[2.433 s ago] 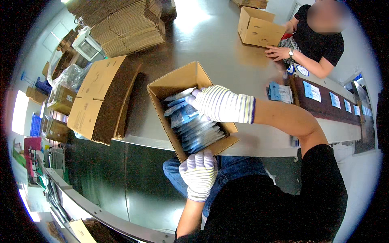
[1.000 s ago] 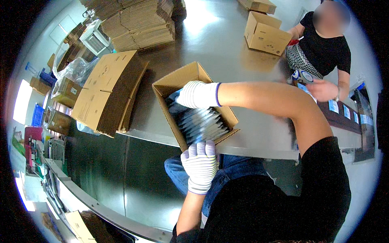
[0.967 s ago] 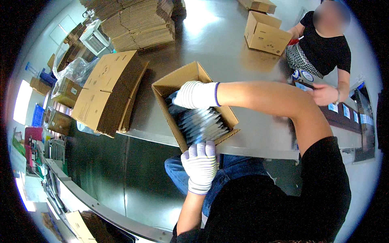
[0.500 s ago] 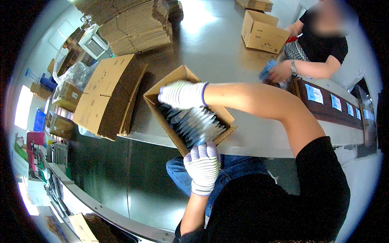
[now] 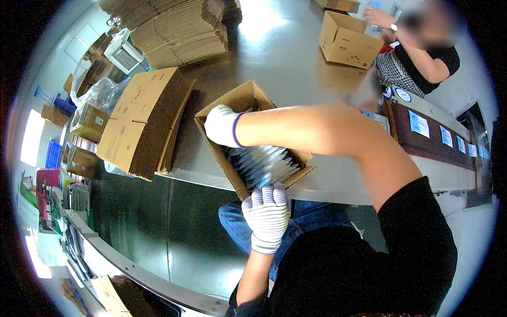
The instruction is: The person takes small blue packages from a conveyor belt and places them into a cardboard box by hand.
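Observation:
An open cardboard box (image 5: 215,153) stands at a slant on the metal table's near edge. Inside it is a row of clear plastic packets (image 5: 264,168), dark toward one side, standing close together. My left hand (image 5: 268,219), in a white striped glove, is closed over the box's near wall, fingertips against the nearest packets. My right hand (image 5: 221,126), gloved too, reaches down inside the far left part of the box. Its fingers are bent out of sight, so what they touch is hidden. My right forearm crosses above the box and covers part of the packets.
Folded cartons (image 5: 140,119) stand left of the box, with a tall stack of flat cartons (image 5: 177,34) behind. At the far right a person (image 5: 430,66) works by another open box (image 5: 348,42). A dark red strip with labels (image 5: 430,129) runs along the right side.
My right hand has gone deeper into the box's far left part, its fingers now hidden. The box sits slightly further right in view. The other person's hand has risen above their box.

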{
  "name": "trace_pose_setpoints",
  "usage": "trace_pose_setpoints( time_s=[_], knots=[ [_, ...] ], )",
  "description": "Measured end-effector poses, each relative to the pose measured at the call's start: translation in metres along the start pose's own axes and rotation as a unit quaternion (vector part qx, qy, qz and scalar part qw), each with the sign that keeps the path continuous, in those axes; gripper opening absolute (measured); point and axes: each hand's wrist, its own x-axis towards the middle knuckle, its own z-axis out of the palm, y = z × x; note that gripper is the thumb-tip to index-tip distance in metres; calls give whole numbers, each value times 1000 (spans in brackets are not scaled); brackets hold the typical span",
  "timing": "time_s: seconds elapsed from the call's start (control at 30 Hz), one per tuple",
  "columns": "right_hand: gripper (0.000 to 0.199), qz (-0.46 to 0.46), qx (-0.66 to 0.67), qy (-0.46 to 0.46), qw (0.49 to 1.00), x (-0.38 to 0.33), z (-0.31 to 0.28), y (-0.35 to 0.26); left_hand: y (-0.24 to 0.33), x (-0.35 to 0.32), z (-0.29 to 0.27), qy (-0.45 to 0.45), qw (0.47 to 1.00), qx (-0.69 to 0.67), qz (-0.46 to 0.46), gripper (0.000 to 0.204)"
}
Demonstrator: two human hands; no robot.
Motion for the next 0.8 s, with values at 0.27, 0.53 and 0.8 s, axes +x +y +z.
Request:
trace_pose_setpoints(
  time_s=[0.27, 0.53, 0.8],
  knots=[
    [37, -86, 350, -86, 929, -49, -2, 19, -9, -3, -6, 4, 999, -36, 8, 33],
    [43, 18, 247, 150, 957, -225, 19, -65, -33, 19, 10, 12, 978, -152, 146, 37],
    [49, 322, 81, 192, 923, -124, 107, 121, -45, 63, 8, 54, 992, -86, 74, 54]
  ],
)
